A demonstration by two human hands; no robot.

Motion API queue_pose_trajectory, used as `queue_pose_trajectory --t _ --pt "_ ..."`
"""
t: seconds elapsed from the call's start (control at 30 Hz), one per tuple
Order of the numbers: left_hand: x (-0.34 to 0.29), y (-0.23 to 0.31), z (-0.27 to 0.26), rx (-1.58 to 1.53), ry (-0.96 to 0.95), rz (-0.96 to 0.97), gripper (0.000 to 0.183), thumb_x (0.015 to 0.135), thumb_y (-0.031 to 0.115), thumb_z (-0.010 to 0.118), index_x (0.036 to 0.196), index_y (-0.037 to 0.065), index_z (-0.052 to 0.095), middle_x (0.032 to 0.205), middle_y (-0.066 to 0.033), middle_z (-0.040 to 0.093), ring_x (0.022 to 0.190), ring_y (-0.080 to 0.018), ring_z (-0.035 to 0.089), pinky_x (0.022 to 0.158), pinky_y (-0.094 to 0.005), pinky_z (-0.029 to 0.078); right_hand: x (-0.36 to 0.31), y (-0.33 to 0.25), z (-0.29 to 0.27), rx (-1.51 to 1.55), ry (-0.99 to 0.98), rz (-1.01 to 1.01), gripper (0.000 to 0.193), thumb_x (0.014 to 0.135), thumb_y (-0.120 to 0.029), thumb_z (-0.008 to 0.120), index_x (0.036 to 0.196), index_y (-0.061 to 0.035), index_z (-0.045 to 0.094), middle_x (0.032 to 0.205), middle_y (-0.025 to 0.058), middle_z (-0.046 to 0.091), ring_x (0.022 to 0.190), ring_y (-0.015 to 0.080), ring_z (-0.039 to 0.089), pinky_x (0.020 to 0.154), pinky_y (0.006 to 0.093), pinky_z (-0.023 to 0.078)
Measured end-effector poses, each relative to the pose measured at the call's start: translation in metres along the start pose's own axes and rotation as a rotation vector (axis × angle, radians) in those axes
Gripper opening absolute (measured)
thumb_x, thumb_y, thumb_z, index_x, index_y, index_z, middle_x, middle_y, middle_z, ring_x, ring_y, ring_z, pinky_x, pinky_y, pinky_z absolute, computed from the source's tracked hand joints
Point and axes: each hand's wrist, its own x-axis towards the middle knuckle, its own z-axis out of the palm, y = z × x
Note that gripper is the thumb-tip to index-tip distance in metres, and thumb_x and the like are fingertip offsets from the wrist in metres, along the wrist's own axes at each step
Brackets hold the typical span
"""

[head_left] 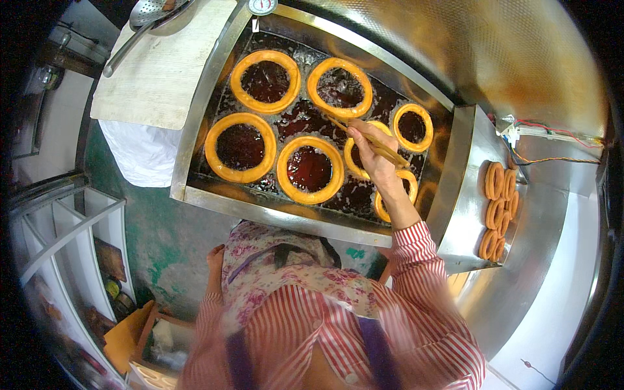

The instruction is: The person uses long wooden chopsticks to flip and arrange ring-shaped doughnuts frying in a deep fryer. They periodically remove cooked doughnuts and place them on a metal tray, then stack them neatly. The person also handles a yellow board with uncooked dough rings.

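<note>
"What did the head view show of the person's hands?"

"The right hand (pixel 373 157) pinched long wooden sticks (pixel 390 155) over the vat (pixel 279 217), tips beside the upper middle ring (pixel 338 63). Their length presumably spared the fingers the dark liquid (pixel 309 168). The left hand (pixel 216 257) hung low beside the flowered apron (pixel 244 263); whether it was spread or closed, one could not tell."

"And why such spacing?"

"Probably against sticking: the four large rings (pixel 310 197) floated apart."

"Any others?"

"Three smaller ones, two partly hidden by the right arm, so seven in the vat. Browner rings (pixel 498 179), roughly seven, overlapped on the steel tabletop (pixel 463 195) to the right, perhaps to save room. One skimmer (pixel 148 12) lay at the upper left; one round dial (pixel 262 6) sat at the vat's far edge, likely for easy reading."
</note>
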Motion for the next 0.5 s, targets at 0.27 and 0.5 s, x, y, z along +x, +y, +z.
queue_pose_trajectory --t 0.27,0.5 --pt "0.038 -0.068 0.02 -0.16 -0.013 0.031 0.031 0.076 0.025 0.061 0.103 0.01 0.067 0.097 -0.0093 0.067 0.093 -0.0186 0.062 0.084 -0.0304 0.046 0.01 0.018 0.006 0.055 0.062 0.038 0.012 0.083 -0.009 0.062 0.09 0.0018 0.064 0.079 0.0133 0.066 0.063 0.0187 0.063 0.058 0.0269 0.05" --pt "0.001 0.004 -0.006 -0.018 -0.045 0.033 0.028 0.079 0.022 0.059 0.1 0.007 0.067 0.095 -0.0092 0.067 0.092 -0.0182 0.062 0.082 -0.0294 0.046 0.021 0.019 -0.002 0.14 0.067 0.141 0.016 0.085 -0.013 0.061 0.092 0.0014 0.064 0.084 0.0104 0.066 0.071 0.0154 0.062 0.064 0.0268 0.05"
